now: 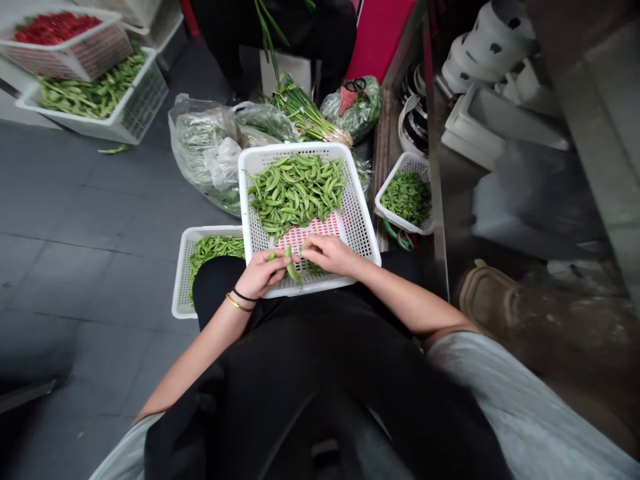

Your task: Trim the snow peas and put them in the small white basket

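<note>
A white plastic basket (pixel 361 220) rests on my knees with a heap of green pea pods (pixel 295 190) at its far end. My left hand (pixel 260 273) grips one pea pod (pixel 291 265) at the basket's near edge. My right hand (pixel 327 253) pinches the top end of that same pod with its fingertips. A second white basket (pixel 183 280) with more pods sits on the floor by my left knee.
A small white basket of green trimmings (pixel 407 197) stands to the right. Plastic bags of greens (pixel 215 150) and spring onions (pixel 305 110) lie beyond. Baskets of green beans (pixel 95 97) and red chillies (pixel 55 30) are far left. A person in black sits opposite.
</note>
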Demonstrator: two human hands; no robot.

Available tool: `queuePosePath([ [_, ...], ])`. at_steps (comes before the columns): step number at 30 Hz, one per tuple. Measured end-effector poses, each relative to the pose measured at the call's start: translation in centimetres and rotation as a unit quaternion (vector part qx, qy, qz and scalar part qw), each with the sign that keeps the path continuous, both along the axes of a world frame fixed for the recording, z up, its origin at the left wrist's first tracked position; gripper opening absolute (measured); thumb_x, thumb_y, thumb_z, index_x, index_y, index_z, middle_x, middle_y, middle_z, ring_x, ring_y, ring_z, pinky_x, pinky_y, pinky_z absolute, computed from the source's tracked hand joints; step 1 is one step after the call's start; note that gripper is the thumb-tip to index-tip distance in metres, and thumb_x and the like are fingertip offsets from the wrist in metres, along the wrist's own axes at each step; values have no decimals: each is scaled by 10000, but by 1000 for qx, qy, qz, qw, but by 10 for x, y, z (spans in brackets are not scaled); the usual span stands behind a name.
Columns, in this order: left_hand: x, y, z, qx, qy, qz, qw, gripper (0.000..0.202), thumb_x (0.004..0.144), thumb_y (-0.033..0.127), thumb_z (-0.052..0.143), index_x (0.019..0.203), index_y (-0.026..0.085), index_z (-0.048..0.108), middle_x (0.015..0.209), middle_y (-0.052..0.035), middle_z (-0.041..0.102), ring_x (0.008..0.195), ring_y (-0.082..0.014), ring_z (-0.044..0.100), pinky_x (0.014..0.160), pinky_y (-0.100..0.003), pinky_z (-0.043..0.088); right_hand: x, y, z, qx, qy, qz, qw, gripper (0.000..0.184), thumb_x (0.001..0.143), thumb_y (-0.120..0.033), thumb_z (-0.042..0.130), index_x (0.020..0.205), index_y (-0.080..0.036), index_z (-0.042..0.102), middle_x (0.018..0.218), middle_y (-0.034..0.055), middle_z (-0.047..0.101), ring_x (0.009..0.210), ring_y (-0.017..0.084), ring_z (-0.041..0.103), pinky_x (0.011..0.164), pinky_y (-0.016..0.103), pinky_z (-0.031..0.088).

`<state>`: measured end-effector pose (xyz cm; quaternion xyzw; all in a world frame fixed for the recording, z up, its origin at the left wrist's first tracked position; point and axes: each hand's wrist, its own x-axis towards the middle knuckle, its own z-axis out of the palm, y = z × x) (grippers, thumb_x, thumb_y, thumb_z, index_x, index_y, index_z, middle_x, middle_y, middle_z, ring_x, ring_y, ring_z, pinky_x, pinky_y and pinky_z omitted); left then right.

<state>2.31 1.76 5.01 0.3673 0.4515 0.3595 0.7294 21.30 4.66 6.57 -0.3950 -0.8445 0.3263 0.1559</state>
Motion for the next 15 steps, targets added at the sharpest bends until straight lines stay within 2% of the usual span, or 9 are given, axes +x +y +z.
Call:
queuePosePath([
  [2, -7, -3, 6, -20, -40, -52, 998, 201, 695, 273, 664, 782, 92, 687, 578, -46, 612, 326, -10, 259, 366, -200, 124, 4, 10, 8, -35, 57, 10, 998, 231, 912, -326, 427, 898, -155, 582, 775, 10, 613, 675, 101, 525, 660, 209, 370],
  [4, -10, -5, 10, -32, -57, -77, 995, 201, 680, 245, 662, 796, 85, 694, 623, -73, 641, 322, -5, 268, 363, -193, 130, 3, 13, 16, -41, 60, 65, 995, 246, 918, -298, 403, 825, -163, 585, 744, -1, 600, 660, 96, 508, 661, 205, 357],
  [5, -9, -5, 11, -39, -64, -82, 994, 199, 673, 236, 663, 798, 83, 695, 610, -72, 639, 318, -4, 267, 359, -188, 128, 0, 13, 18, -27, 45, 84, 995, 276, 923, -285, 384, 771, -163, 580, 720, 0, 592, 649, 98, 499, 656, 207, 348],
  [7, -4, -6, 10, -63, -92, -77, 991, 202, 663, 240, 659, 785, 82, 688, 578, -65, 628, 302, -2, 249, 341, -180, 114, -8, 7, 19, 32, -7, 76, 997, 311, 920, -282, 375, 711, -161, 569, 690, 14, 583, 633, 109, 483, 632, 220, 328],
  [9, 4, -6, 9, -92, -131, -52, 986, 192, 657, 252, 652, 747, 83, 669, 474, -24, 562, 282, -6, 216, 324, -173, 102, -16, 0, 14, 106, -71, 33, 991, 285, 903, -281, 396, 722, -153, 576, 694, 38, 592, 630, 126, 482, 606, 234, 308],
  [11, 10, -6, 7, -114, -154, -21, 981, 170, 662, 255, 642, 701, 89, 642, 354, 42, 419, 270, -17, 190, 315, -167, 113, -20, -5, 7, 159, -113, 0, 981, 255, 889, -278, 416, 751, -146, 585, 702, 58, 604, 633, 138, 491, 592, 242, 302],
  [13, 11, -6, 6, -111, -144, 25, 983, 145, 670, 245, 638, 671, 103, 610, 306, 81, 311, 268, -29, 196, 316, -163, 140, -14, -5, 1, 189, -111, -18, 976, 259, 901, -278, 406, 771, -147, 588, 708, 61, 612, 637, 139, 500, 600, 243, 314],
  [15, 5, -7, 7, -69, -98, 99, 988, 122, 676, 228, 636, 677, 115, 592, 306, 83, 321, 271, -38, 228, 322, -164, 172, 3, 0, 1, 200, -85, -56, 974, 296, 925, -286, 372, 768, -153, 585, 709, 56, 610, 640, 136, 507, 615, 242, 328],
])
